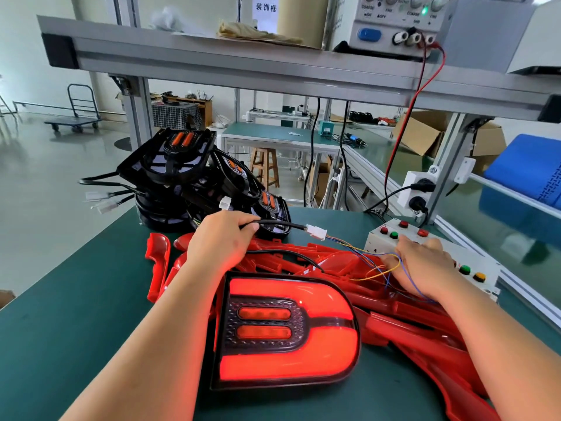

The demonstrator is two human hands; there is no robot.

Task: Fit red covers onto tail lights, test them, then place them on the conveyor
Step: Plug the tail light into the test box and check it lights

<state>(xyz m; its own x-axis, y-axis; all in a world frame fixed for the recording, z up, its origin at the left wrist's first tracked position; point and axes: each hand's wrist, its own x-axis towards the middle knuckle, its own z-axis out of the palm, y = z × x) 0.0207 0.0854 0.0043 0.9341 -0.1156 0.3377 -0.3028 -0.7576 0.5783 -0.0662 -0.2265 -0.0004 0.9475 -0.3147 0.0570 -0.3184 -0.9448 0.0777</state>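
A covered tail light [288, 332] lies flat on the green table [60, 344] between my forearms, its red U-shaped band and two inner bars glowing. My left hand [221, 241] grips its black cable [282, 223], which ends in a white connector [316, 231] plugged to thin coloured wires [364, 256]. My right hand [422, 268] rests on the white test box [394, 235], fingers near its red and green buttons, with the coloured wires under it. Loose red covers [409, 326] lie heaped beneath and to the right.
A stack of black uncovered tail lights [188, 177] stands at the table's far left, cables and white plugs hanging off. A power supply [397, 22] sits on the overhead shelf with red and black leads running down. The green conveyor [501, 226] runs along the right.
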